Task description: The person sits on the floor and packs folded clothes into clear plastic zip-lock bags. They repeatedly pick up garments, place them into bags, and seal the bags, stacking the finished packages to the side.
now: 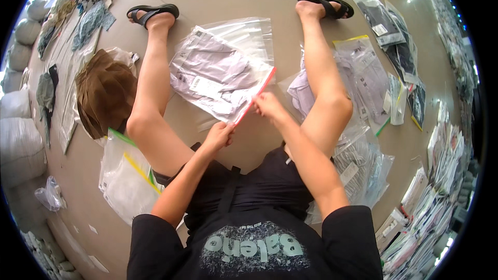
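Between my legs lies a clear zip bag (220,80) with a folded pale lilac garment inside and a white label on it. A red strip runs along its near right edge. My left hand (220,136) pinches the lower corner of that edge. Partway up the same strip, my right hand (266,105) grips it with closed fingers. Beneath the far side of the bag, several flat clear bags (254,33) are spread on the floor.
To my left sit a brown bundled cloth (106,93) and bags with green and yellow strips (127,176). At my right lie bagged lilac garments (365,75), dark bagged garments (381,23) and a striped bagged garment (358,168). Packed stacks (441,192) line the right side; white sacks (21,145) the left.
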Available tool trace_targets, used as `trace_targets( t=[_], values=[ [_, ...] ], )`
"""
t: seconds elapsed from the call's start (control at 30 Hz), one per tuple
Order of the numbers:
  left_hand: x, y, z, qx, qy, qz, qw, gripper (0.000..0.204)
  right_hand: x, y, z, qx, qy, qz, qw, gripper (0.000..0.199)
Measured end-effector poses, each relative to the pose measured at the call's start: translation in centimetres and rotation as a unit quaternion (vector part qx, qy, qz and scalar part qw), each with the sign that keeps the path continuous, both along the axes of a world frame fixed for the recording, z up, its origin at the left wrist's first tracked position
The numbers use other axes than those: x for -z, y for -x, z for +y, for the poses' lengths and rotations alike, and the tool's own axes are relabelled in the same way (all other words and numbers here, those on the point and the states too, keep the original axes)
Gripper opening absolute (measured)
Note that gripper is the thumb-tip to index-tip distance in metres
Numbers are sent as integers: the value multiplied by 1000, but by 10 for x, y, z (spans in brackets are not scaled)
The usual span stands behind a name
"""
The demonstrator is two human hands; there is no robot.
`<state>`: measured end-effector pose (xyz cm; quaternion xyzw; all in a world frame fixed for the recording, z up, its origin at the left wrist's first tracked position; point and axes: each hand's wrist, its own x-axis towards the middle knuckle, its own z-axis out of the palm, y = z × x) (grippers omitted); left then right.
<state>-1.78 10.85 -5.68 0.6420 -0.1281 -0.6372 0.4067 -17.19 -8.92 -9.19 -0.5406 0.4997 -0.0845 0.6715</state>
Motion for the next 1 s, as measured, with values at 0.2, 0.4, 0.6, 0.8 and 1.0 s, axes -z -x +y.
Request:
trace_targets(
  t=[0.2,0.4,0.6,0.8,1.0],
  values=[
    [-41,-23,9,211,-74,-239,945,46,0,22,-100,31,19,97,995,32],
    [-66,-10,-3,301,37,-572,762,48,-35,23,-77,79,-13,14,997,25],
    [-13,26,-67,207,174,-629,729,39,-50,18,-69,88,-33,-23,995,27],
    [-11,18,-71,152,171,-629,743,16,-57,21,-55,-6,41,31,999,30],
    [-80,13,-78,28,295,-656,694,14,-37,-13,3,-292,467,-49,833,43]
  ],
)
